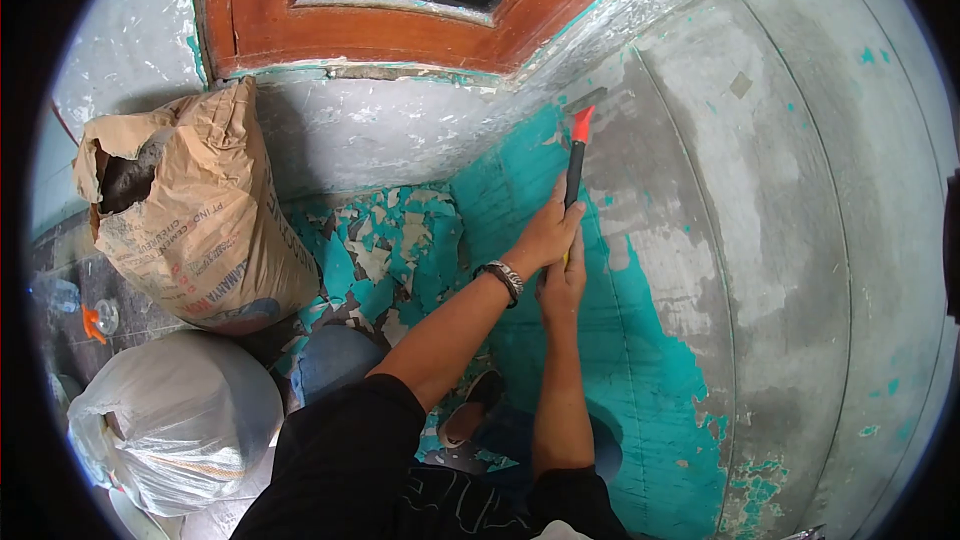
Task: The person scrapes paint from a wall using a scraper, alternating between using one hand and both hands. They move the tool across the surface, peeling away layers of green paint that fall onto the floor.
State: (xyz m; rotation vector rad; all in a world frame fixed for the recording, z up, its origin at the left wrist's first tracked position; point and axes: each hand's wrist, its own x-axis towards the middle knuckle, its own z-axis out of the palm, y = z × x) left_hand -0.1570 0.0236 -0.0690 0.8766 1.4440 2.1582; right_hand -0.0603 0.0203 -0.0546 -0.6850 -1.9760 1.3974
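1. A long-handled scraper [576,162] is held against the painted wall [640,370], just below the corner under the wooden frame [400,48]. Its red head is pointed away from the person, toward the top of the view; its long axis is run almost straight up the view, with the top leaned slightly to the right.
2. The black handle is grasped by the fingers of the left hand [546,232], and its lower end, where some yellow is seen, is grasped by the fingers of the right hand [562,290]. A bracelet [506,280] is worn on the left wrist.
3. The scraper's head is placed near the upper edge of the teal paint [520,165], where bare grey surface is met. The edge of the paint is ragged lower down, and thin grooves are seen across the grey part.
4. Open wall is left to the right of the scraper. On the left, room is bounded by a torn paper bag [205,230], with a plastic-wrapped sack [180,415] nearer the person. Between bag and wall, the floor is covered by loose paint flakes [375,250]; a shoe [472,408] is seen below them.
5. On the paper bag, "CEMENT" and "PT INDO" can be read; larger lettering, partly folded away, is read as "LAMANYA". No writing can be made out on the scraper.
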